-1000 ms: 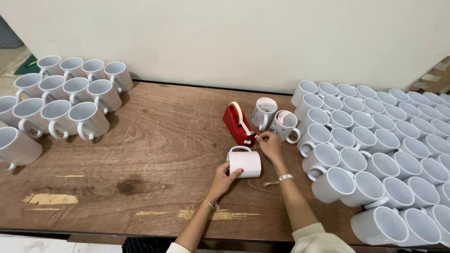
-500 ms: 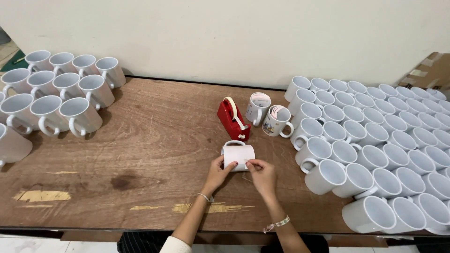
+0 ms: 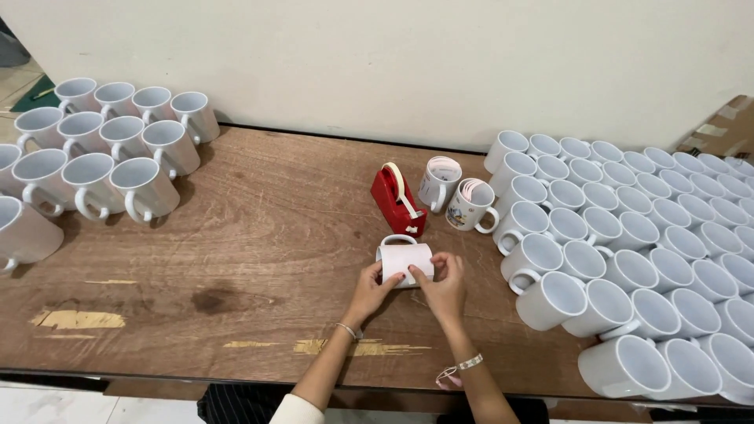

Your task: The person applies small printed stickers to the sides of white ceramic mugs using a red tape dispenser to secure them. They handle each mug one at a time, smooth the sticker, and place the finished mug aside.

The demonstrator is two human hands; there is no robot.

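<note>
Gripping one white mug (image 3: 405, 262) lying just before the red tape dispenser (image 3: 397, 202), left hand (image 3: 371, 287) and right hand (image 3: 444, 283) press its paper wrap — probably untaped yet; many mugs (image 3: 628, 235) right of the dispenser stand bare.

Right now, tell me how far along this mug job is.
Done, it seems: a group of white mugs stands apart at the table's left end. In hand: the left hand and right hand press a sheet around one mug lying on its side, near the red tape dispenser. Left: two mugs holding rolled sheets, and the large crowd of mugs on the right.
</note>
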